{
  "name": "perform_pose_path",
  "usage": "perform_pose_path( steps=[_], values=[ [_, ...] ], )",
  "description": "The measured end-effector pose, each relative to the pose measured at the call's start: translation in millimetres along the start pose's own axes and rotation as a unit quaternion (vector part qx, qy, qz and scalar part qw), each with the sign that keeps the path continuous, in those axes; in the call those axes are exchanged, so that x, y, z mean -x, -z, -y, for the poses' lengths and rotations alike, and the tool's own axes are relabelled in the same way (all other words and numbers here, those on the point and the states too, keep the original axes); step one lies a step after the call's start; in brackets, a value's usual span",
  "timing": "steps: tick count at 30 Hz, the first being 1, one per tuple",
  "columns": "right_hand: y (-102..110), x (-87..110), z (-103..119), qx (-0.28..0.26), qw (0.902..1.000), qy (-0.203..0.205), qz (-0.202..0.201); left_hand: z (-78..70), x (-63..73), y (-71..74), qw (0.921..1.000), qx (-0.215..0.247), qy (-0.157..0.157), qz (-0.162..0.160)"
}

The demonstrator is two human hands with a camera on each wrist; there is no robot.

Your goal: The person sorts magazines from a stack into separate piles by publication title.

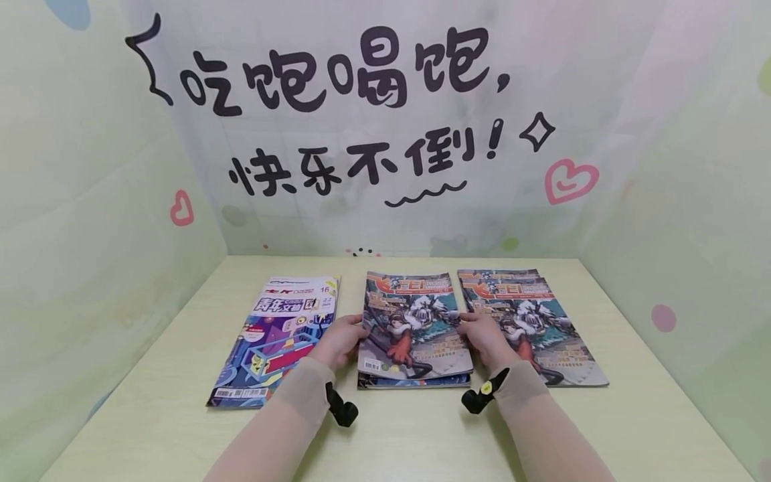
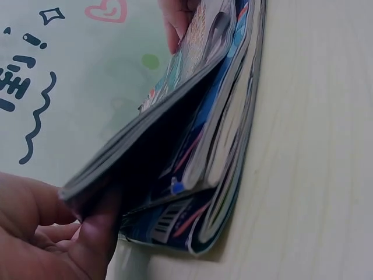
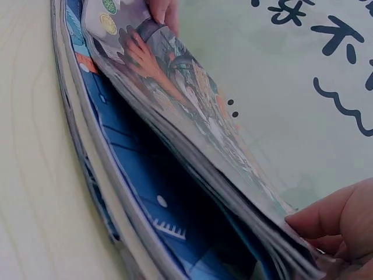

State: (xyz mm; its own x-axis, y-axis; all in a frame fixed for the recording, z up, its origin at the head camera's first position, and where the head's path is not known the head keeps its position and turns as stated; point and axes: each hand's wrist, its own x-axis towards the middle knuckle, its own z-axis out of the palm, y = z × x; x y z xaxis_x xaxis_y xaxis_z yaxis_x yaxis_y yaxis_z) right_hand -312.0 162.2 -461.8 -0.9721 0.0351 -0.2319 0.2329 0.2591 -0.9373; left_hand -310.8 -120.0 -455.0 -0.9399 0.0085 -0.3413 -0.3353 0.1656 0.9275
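In the head view, a magazine [image 1: 415,328] with an illustrated grey, teal and red cover is in the middle of the table. My left hand [image 1: 342,340] pinches its left edge, thumb below the cover in the left wrist view. At the opposite edge, my right hand [image 1: 484,337] grips it between thumb and fingers. Beneath lies a small stack of blue-covered magazines [image 3: 137,192], spines showing in the left wrist view. A dark gap separates the held magazine from this stack along both sides, though the far part is hidden.
On the left of the table [image 1: 150,402] lies a pile of purple and white magazines [image 1: 283,335]. To the right, close to my right hand, is a pile of magazines [image 1: 542,328] with the same cover as the held one. Printed fabric walls [image 1: 385,227] enclose the back and sides.
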Motion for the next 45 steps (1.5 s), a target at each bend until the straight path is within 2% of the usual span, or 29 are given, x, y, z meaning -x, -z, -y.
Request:
perform_pose_path(
  steps=[7, 15, 21, 29, 34, 45],
  values=[
    [2, 1.6, -3, -0.002, 0.9999, 0.014, -0.007, -1.1, 1.6, 0.7, 0.9998, -0.022, -0.004, -0.001],
    [9, 2.2, -6, -0.01, 0.9993, 0.029, -0.019, 0.5, 4.1, -3.4, 0.999, 0.038, -0.021, 0.012],
    [20, 3.7, -7, -0.019, 0.999, 0.037, -0.017, -2.4, 7.9, -13.0, 0.9981, 0.053, -0.03, 0.012],
    [51, 12.1, -13, -0.034, 0.9992, 0.022, 0.001, -6.7, 16.7, -41.2, 0.9947, 0.077, -0.054, 0.042],
    [71, 18.0, -19, -0.044, 0.9987, 0.024, 0.008, -7.9, 20.8, -61.6, 0.9935, 0.088, -0.052, 0.05],
    [117, 33.6, -29, -0.096, 0.9951, -0.023, 0.002, -13.6, 30.3, -111.4, 0.9882, 0.125, -0.06, 0.066]
  ],
)
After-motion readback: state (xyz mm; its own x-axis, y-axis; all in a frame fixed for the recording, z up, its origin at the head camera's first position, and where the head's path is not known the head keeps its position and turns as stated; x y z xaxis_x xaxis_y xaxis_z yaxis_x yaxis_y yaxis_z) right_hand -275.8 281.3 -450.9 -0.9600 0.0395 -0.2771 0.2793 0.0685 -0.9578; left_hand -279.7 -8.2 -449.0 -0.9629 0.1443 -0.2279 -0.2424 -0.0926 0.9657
